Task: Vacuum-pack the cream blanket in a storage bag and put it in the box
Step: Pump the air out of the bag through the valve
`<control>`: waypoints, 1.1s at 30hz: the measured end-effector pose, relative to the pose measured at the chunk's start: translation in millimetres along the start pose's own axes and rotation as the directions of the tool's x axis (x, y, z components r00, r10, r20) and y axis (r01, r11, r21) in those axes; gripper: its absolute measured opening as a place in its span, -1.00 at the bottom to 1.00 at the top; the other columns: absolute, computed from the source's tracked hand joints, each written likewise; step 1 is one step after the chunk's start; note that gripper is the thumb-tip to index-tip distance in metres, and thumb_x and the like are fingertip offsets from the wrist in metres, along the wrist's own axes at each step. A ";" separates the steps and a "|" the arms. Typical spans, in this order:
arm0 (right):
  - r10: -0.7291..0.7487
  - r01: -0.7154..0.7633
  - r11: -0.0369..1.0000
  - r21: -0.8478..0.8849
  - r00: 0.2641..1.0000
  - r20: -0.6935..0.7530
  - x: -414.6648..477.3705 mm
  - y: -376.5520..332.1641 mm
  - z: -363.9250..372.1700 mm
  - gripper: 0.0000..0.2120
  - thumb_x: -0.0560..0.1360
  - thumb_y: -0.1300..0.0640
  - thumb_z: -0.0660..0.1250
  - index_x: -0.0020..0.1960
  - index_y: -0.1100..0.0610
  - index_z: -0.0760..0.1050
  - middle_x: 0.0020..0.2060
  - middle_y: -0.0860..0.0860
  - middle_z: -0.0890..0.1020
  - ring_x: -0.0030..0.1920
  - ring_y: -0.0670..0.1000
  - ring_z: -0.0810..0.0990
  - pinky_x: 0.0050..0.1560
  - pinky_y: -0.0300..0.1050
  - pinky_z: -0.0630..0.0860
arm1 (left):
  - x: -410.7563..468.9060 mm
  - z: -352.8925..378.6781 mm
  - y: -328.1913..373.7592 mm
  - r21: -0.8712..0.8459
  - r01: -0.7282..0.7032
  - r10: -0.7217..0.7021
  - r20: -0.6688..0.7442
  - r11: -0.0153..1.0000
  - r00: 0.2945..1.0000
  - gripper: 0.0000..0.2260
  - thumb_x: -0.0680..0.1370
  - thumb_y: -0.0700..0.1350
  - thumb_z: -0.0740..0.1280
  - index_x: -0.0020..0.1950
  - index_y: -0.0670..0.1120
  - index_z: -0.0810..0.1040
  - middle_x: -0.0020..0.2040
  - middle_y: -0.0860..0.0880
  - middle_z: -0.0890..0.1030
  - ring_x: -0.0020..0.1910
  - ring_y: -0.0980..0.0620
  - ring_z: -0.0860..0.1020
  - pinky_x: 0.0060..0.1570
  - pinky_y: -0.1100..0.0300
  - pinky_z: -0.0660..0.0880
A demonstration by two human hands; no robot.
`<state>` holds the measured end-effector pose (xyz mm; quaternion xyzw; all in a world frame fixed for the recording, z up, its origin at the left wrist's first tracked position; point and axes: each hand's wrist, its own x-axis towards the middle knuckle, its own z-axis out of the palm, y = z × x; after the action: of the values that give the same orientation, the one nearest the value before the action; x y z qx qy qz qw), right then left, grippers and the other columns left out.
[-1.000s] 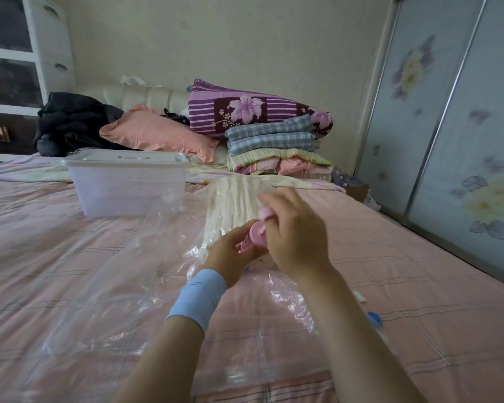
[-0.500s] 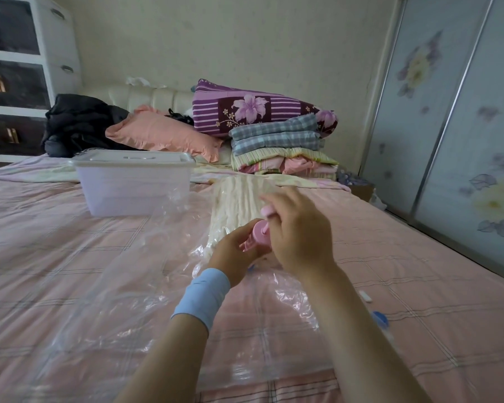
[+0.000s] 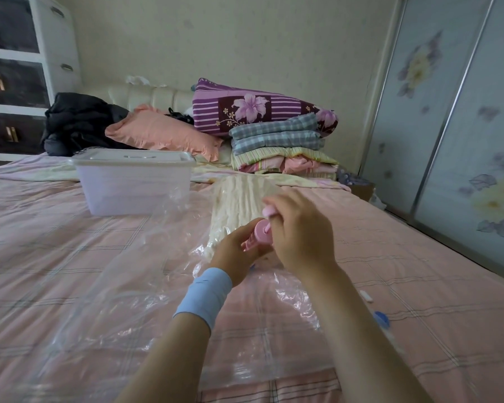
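Head view: cream blanket (image 3: 239, 199) lies beyond right hand (image 3: 300, 237) holding pump (image 3: 262, 235).

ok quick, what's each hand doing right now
Left hand: holds the pump by its body.
Right hand: grips the pump's handle.

place: home bedroom | evidence: bed (image 3: 419, 286), pillow (image 3: 157, 135), folded bedding stack (image 3: 280, 146), sliding wardrobe doors (image 3: 463, 126) (floral panels)
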<state>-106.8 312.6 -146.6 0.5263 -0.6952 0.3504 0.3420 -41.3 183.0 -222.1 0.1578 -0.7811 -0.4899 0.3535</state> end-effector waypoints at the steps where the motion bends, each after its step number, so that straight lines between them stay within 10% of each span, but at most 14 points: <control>1: -0.049 0.057 0.997 0.042 0.986 -0.157 6.7 -4.5 -9.9 -0.77 0.59 0.16 0.25 0.14 0.10 0.64 0.04 0.00 0.65 -0.01 0.06 0.62 -0.16 0.00 0.58 | 0.9 -1.0 -0.9 -0.012 -0.003 0.004 0.004 1.000 1.000 -0.61 0.44 -0.07 0.50 0.19 0.27 0.57 0.03 0.14 0.65 0.05 0.11 0.59 0.14 0.20 0.52; 6: -0.045 0.122 0.986 0.111 0.844 -0.534 15.3 -7.1 -25.7 -0.73 0.63 0.23 0.18 0.08 0.24 0.65 -0.03 0.10 0.63 -0.03 0.09 0.61 -0.12 -0.10 0.54 | 4.1 0.3 -2.4 0.029 0.005 -0.006 0.029 1.000 1.000 -0.56 0.39 -0.03 0.55 0.20 0.29 0.56 0.08 0.13 0.64 0.08 0.04 0.58 0.14 0.17 0.51; 9: 0.024 -0.018 0.999 0.046 0.992 -0.127 -10.6 5.5 6.0 -0.66 0.56 0.12 0.13 0.20 0.10 0.61 0.04 0.02 0.59 0.01 0.06 0.58 -0.18 -0.07 0.55 | 3.1 2.5 0.7 0.023 -0.002 0.001 0.019 1.000 1.000 -0.60 0.42 -0.04 0.52 0.20 0.29 0.57 0.06 0.16 0.64 0.07 0.11 0.60 0.20 0.13 0.50; 12: 0.067 -0.071 0.997 0.020 0.987 0.143 -19.3 12.8 18.5 -0.60 0.52 0.07 0.09 0.21 0.06 0.60 0.08 -0.01 0.59 0.07 0.09 0.57 -0.10 0.00 0.56 | 2.8 3.1 2.4 0.045 0.001 -0.002 0.017 0.999 1.000 -0.67 0.43 -0.02 0.50 0.15 0.26 0.59 0.00 0.18 0.65 0.04 0.12 0.60 0.20 0.07 0.51; 20: -0.027 0.099 0.989 0.109 0.850 -0.526 18.5 -9.3 -25.8 -0.76 0.60 0.29 0.20 0.09 0.25 0.64 -0.01 0.11 0.61 -0.01 0.08 0.59 -0.05 -0.20 0.51 | 10.1 -1.6 -5.4 0.052 -0.008 0.006 0.027 0.999 1.000 -0.54 0.36 0.00 0.55 0.19 0.33 0.55 0.06 0.16 0.64 0.09 0.07 0.58 0.18 0.11 0.53; 27: 0.069 -0.071 0.997 0.020 0.992 0.110 -22.1 11.6 29.0 -0.56 0.51 0.02 0.03 0.15 0.06 0.62 0.03 -0.01 0.57 -0.02 0.07 0.52 -0.08 0.09 0.55 | 5.7 0.6 -2.0 0.055 0.012 -0.014 0.027 0.998 1.000 -0.69 0.43 0.02 0.46 0.15 0.25 0.59 -0.02 0.18 0.65 0.02 0.14 0.60 0.20 0.05 0.52; 33: -0.085 0.147 0.982 0.115 0.900 -0.429 30.6 -13.6 -34.1 -0.80 0.62 0.22 0.24 0.09 0.20 0.64 -0.04 0.06 0.63 -0.03 0.05 0.57 -0.01 -0.17 0.50 | 11.1 -10.1 -4.6 0.059 -0.006 0.005 0.021 0.998 1.000 -0.54 0.30 0.11 0.50 0.16 0.38 0.54 0.04 0.20 0.64 0.11 0.07 0.58 0.25 0.06 0.49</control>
<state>-96.4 323.7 -101.2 0.5018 -0.5451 0.4840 0.4655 -42.4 167.6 -219.0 0.1609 -0.7993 -0.4672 0.3419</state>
